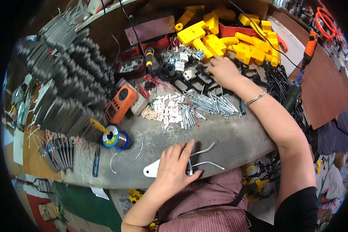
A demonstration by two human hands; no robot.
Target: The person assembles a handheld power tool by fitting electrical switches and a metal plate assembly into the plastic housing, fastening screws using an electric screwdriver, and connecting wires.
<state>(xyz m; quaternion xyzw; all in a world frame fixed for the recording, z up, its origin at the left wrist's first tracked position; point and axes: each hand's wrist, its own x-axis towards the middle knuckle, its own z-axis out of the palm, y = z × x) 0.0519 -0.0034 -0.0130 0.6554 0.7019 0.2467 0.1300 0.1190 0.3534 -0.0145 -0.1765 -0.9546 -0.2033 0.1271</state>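
My left hand (174, 166) is closed over a white flat plate (152, 169) near the table's front edge. The plate's rounded end with a small hole sticks out left of the hand, and two pale wires (208, 164) come out on the right. The hand covers the plate's middle. My right hand (224, 72) reaches far over the table to a heap of black plastic frames (199, 83), just in front of yellow plastic parts (214, 44). Its fingers are curled, their tips partly hidden. Long screws (216, 104) and small white pieces (170, 108) lie between the hands.
Stacked grey flat parts (71, 65) fill the left side. In front stand an orange socket meter (121, 103) and a solder wire spool (116, 138); blue-handled cutters (96, 161) lie nearby. An orange-and-black screwdriver (149, 58) stands behind. At right are black cables (279, 87) and an orange electric screwdriver (310, 44).
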